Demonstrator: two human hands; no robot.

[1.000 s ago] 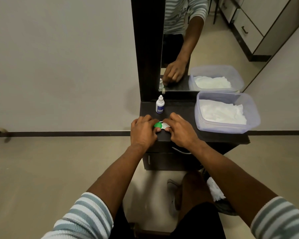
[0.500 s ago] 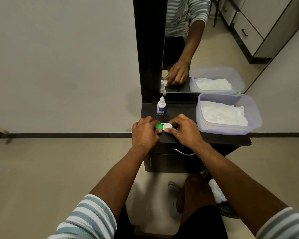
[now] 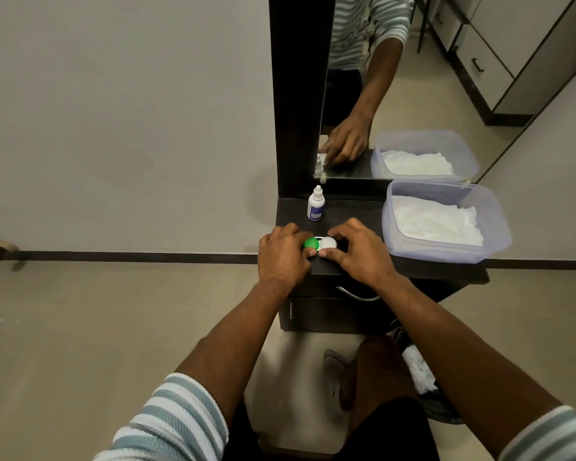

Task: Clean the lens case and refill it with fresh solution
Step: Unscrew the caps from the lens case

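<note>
The lens case (image 3: 320,243) lies on the dark dresser top (image 3: 353,211), with a green cap on its left cup and a white cap on its right cup. My left hand (image 3: 281,259) grips the green-capped side with thumb and fingers. My right hand (image 3: 358,252) curls around the white-capped side. A small white solution bottle (image 3: 315,204) with a blue label stands upright just behind the case, apart from both hands, its cap on.
A clear plastic tub (image 3: 446,252) holding white tissues sits at the right of the dresser top. A mirror (image 3: 379,88) in a dark frame rises behind. A waste bin (image 3: 439,407) with white tissue stands on the floor at lower right, beside my knee.
My fingers have shifted on the case so both caps show more fully. The case and the bottle stay in place.
</note>
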